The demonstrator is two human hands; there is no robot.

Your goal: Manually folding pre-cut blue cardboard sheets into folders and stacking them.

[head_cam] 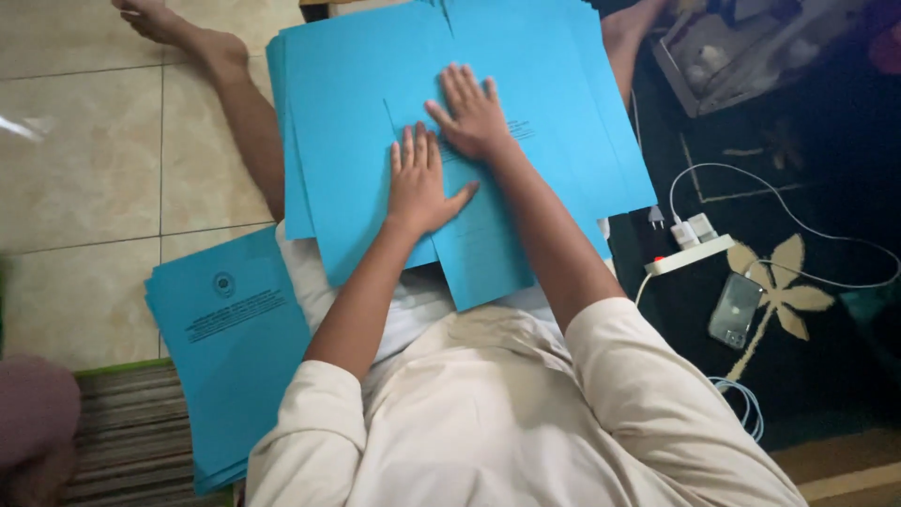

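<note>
On the person's lap lies a spread of blue paper folders point(357, 141), the landmark for all else; the left hand point(419, 183) rests flat on its middle, fingers together, thumb out, gripping nothing; the right hand point(474, 115) presses flat just above and beside it, fingers spread wide, holding nothing; both palms touch the top folder, whose flap edge runs under them; left of the spread and lower, a second stack of blue printed folders point(230, 347) lies on the tiled floor point(84, 160); right of the spread sit a white power strip point(690, 253) and, below that, a phone point(735, 310) on a dark rug point(826, 216).
</note>
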